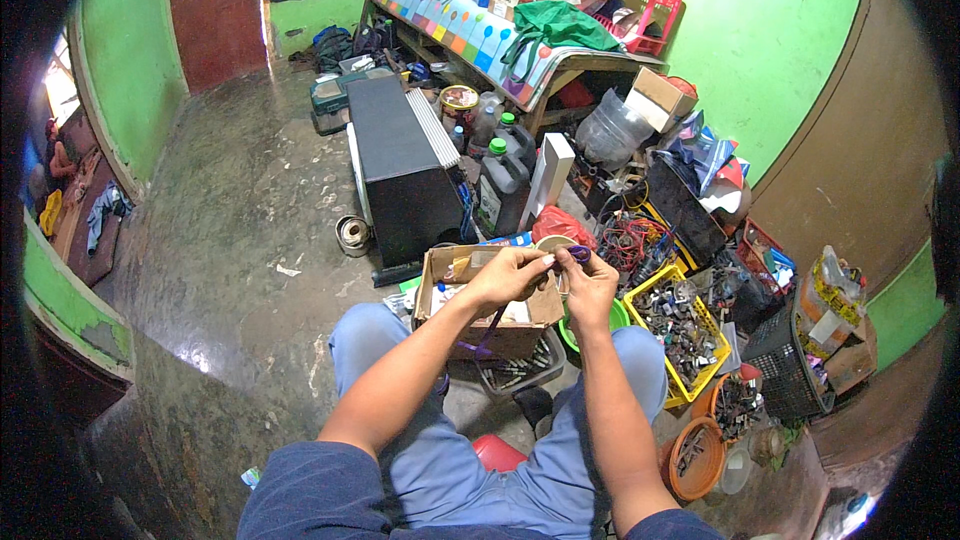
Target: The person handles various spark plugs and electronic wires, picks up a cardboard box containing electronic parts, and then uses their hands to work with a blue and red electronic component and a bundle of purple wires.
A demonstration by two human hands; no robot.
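Note:
Above an open cardboard box (520,340), my left hand (508,278) and my right hand (588,285) are close together, fingers pinched. Between their fingertips is a thin purple strap (579,254); part of it shows as a small purple loop by the right fingers. From under my left hand, a dark strip hangs down over the box front and ends in a purple piece (484,349). Whether strip and loop are one length, I cannot tell. Behind the fingers sits a round pale disc (556,242), partly hidden. Small white and blue items lie in the box.
A yellow crate (712,355) of small metal parts stands at the right, with a green basin (612,314) beside the box. Beyond are a black cabinet (405,135) and dark jerrycans (500,195). Orange bowls (693,485) are near right; a grey tray (545,360) lies below the box.

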